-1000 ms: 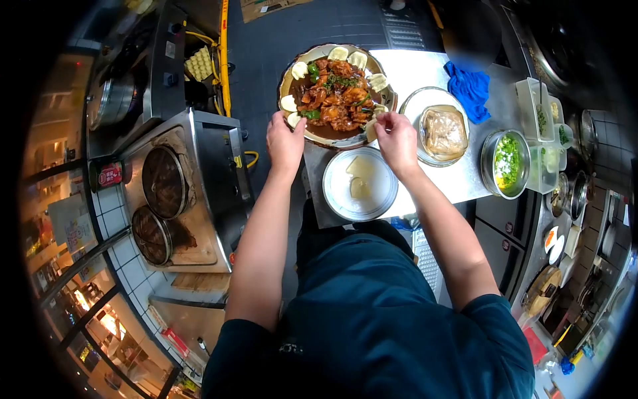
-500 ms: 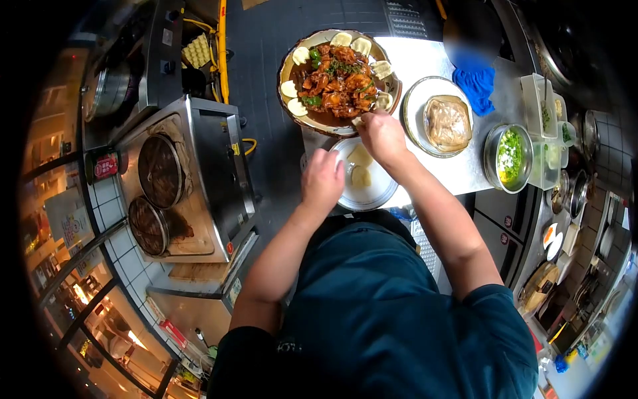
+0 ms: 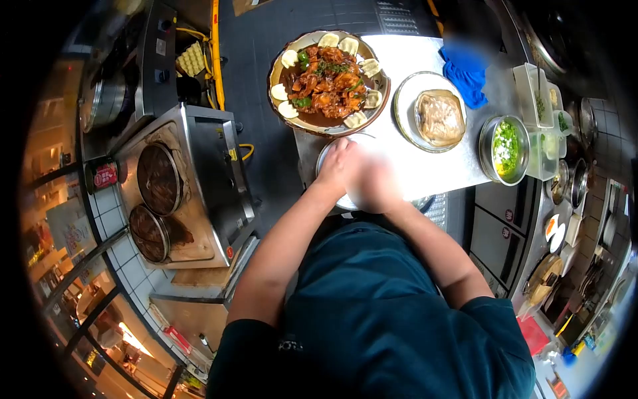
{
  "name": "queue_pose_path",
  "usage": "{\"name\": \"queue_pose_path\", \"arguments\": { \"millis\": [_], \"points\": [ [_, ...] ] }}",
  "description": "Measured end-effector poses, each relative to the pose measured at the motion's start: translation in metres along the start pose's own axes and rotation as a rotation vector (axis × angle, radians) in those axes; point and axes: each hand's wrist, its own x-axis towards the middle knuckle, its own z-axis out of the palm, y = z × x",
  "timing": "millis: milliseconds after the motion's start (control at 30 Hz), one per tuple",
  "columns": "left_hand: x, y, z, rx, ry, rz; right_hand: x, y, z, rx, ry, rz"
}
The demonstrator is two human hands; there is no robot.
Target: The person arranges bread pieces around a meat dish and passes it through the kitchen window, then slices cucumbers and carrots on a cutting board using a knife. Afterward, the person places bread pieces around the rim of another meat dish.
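Observation:
My left hand (image 3: 340,166) is over the small white plate (image 3: 325,158), its fingers bunched together; whatever they may hold is hidden. Close beside it, my right hand (image 3: 376,185) is smeared, so its fingers do not show clearly. Both hands cover most of the plate, and the pale pieces on it are out of sight. Just beyond stands a large brown-rimmed bowl (image 3: 276,74) of braised meat (image 3: 332,83) in dark sauce with green pepper. Pale flat dough pieces (image 3: 355,120) lie spaced around its inner edge.
Right of the hands, a plate (image 3: 403,106) bears a wrapped brownish block (image 3: 440,118) on the steel table (image 3: 425,173). A metal bowl of chopped greens (image 3: 506,151), a blue cloth (image 3: 468,80) and clear containers (image 3: 541,156) stand farther right. A steel counter (image 3: 193,233) with two round dark lids is at left.
My right hand has left the bowl's edge and come back over the small plate, beside my left hand. A pale piece now lies on the bowl's near right edge, where the right fingers were.

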Motion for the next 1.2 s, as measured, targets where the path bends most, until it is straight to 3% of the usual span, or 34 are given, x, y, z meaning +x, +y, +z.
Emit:
{"name": "queue_pose_path", "arguments": {
  "millis": [67, 167, 233, 333, 433, 533, 633, 800, 967, 1067, 1200],
  "points": [
    [-0.012, -0.009, 0.005, -0.062, 0.031, -0.063, -0.002, 0.003, 0.013, 0.023, 0.043, -0.008],
    [-0.023, 0.0, -0.032, -0.478, 0.133, -0.537, 0.004, 0.0, 0.014, -0.011, -0.039, 0.04],
    [-0.023, -0.007, -0.059, -0.788, 0.281, -0.727, 0.009, -0.009, 0.005, -0.021, -0.122, 0.096],
    [-0.02, -0.037, -0.069, -1.198, 0.459, -0.845, 0.02, -0.021, -0.006, -0.021, -0.188, 0.116],
    [-0.013, -0.054, -0.079, -0.792, 0.363, -0.786, 0.02, -0.018, -0.003, -0.074, -0.236, 0.061],
    [-0.001, -0.068, -0.085, -0.082, 0.342, -0.304, 0.024, -0.018, -0.011, -0.094, -0.337, 0.105],
    [0.009, -0.08, -0.081, -0.044, 0.302, -0.117, 0.025, -0.012, -0.016, -0.03, -0.367, 0.117],
    [0.0, -0.102, -0.078, 0.076, 0.221, -0.113, 0.029, -0.008, -0.029, 0.029, -0.285, 0.138],
    [-0.001, -0.098, -0.084, 0.152, 0.134, -0.146, 0.021, -0.009, -0.017, -0.197, -0.466, 0.012],
    [-0.01, -0.082, -0.09, 0.091, 0.286, -0.24, 0.015, -0.002, 0.001, -0.243, -0.456, -0.015],
    [-0.042, -0.086, -0.078, 0.009, 0.447, -0.393, 0.015, 0.009, -0.002, -0.058, -0.47, 0.029]
  ]
}}
